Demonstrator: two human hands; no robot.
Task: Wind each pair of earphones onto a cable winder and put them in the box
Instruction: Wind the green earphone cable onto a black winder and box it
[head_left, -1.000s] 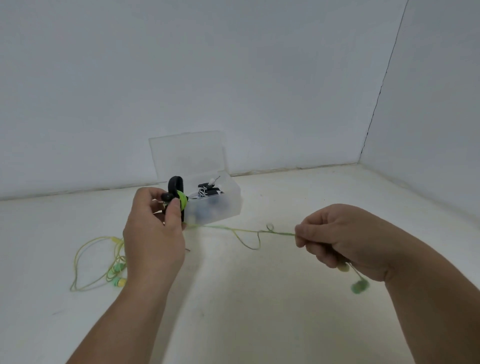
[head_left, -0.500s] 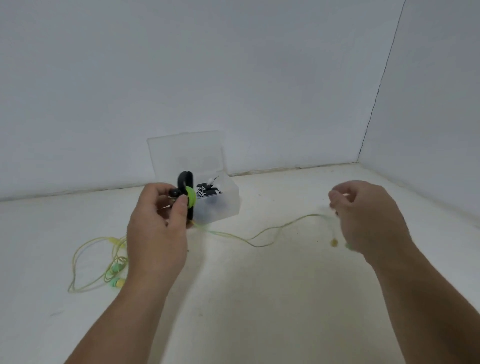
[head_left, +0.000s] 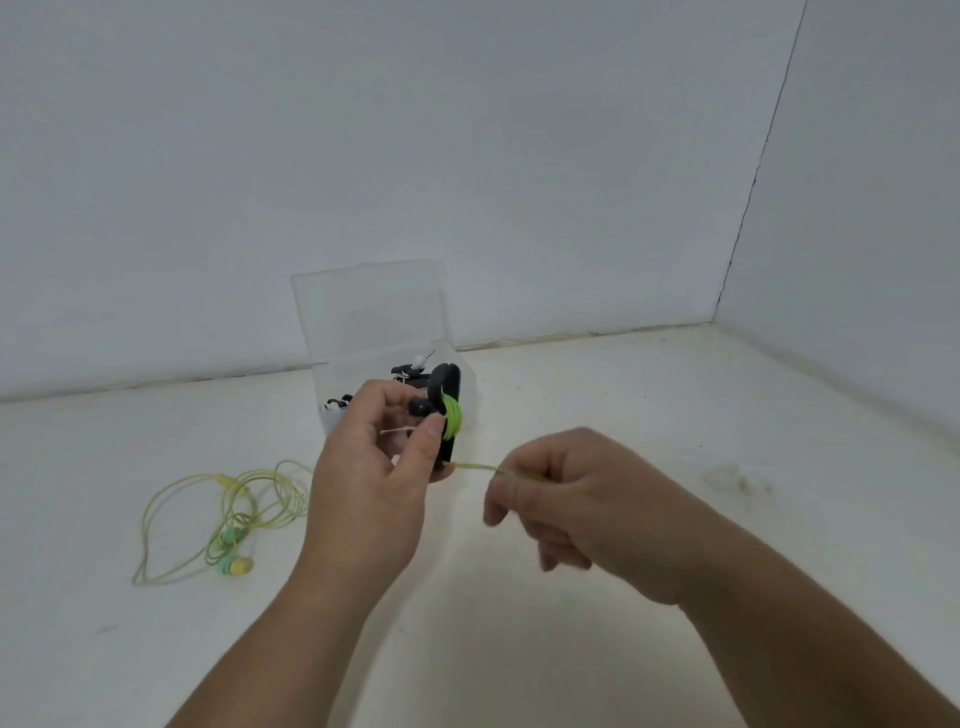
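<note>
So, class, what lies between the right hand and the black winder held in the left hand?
A short stretch of green earphone cable, running from the black winder to the right hand, which pinches it; the head view shows it.

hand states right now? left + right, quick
Left hand: closed, gripping the winder.
Right hand: closed, pinching the green cable.

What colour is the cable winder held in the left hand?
Black. The cable winder shows best in the head view, with green cable wound round its middle.
</note>
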